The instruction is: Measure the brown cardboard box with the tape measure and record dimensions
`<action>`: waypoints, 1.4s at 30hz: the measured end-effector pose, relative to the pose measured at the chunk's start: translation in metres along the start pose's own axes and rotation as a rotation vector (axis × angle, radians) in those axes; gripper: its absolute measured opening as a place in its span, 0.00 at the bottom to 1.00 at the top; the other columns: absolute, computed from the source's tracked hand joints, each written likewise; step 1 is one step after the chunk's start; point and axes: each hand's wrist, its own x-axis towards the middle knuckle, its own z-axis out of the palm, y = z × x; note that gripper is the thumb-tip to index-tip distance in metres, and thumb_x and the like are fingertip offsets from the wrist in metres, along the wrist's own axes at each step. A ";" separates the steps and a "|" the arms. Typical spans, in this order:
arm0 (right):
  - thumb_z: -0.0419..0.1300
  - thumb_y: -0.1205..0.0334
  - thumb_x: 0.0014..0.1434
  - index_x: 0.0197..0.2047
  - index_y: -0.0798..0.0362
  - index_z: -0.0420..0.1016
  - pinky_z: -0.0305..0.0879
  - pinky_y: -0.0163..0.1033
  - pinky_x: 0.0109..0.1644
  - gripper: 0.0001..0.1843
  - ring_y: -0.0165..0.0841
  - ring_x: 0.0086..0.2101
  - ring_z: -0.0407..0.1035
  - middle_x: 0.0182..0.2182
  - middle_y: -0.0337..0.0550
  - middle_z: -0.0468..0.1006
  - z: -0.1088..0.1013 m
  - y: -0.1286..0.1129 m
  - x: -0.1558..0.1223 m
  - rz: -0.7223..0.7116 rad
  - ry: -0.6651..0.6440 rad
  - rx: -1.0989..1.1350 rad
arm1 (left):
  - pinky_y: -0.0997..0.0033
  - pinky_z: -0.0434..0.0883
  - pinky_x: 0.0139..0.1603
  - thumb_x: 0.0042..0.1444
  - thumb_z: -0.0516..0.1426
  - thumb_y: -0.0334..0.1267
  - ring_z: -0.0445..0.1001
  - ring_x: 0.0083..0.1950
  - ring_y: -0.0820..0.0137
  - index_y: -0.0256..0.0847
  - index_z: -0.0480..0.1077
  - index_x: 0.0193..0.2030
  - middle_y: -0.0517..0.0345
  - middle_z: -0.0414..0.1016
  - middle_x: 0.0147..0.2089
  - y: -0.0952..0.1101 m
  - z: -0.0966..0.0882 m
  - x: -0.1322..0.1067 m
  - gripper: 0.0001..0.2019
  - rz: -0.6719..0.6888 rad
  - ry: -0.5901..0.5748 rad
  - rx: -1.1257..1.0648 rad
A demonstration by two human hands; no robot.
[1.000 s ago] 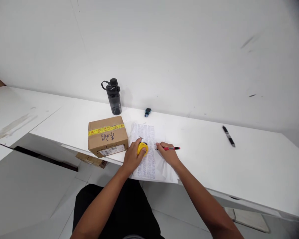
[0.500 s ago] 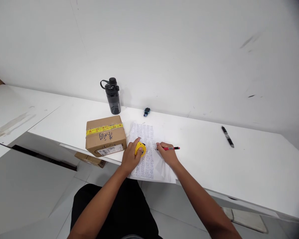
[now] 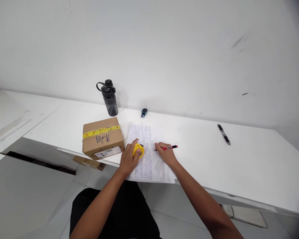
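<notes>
A yellow tape measure (image 3: 139,151) is held in my left hand (image 3: 128,160), fingers wrapped around its left side. It rests over a white sheet of paper (image 3: 142,171) covered in dense small blue writing. My right hand (image 3: 166,154) is closed on a red pen (image 3: 169,147) with a dark end, its tip pointing left at the right part of the sheet. The sheet lies at the table's front edge, a little crumpled at its lower right. Left of my left hand stands a taped cardboard box (image 3: 103,138) with handwriting and a label.
A dark water bottle (image 3: 110,101) stands behind the box. A small watch-like blue and black thing (image 3: 144,113) lies near the wall. Off to the right is a black pen (image 3: 223,134) on the white table (image 3: 201,159). Below the table edge, another carton (image 3: 88,163) sits on the floor.
The whole view has shifted slightly, so the things on the table appear a little further left. Both hands keep their holds on the tape measure and the red pen.
</notes>
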 end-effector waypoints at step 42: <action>0.53 0.47 0.57 0.16 0.50 0.58 0.53 0.36 0.28 0.23 0.30 0.22 0.57 0.16 0.35 0.62 0.001 0.002 0.000 0.020 0.029 0.020 | 0.61 0.66 0.55 0.65 0.45 0.42 0.69 0.55 0.63 0.43 0.54 0.68 0.49 0.69 0.55 -0.002 0.000 0.001 0.24 -0.018 -0.034 0.015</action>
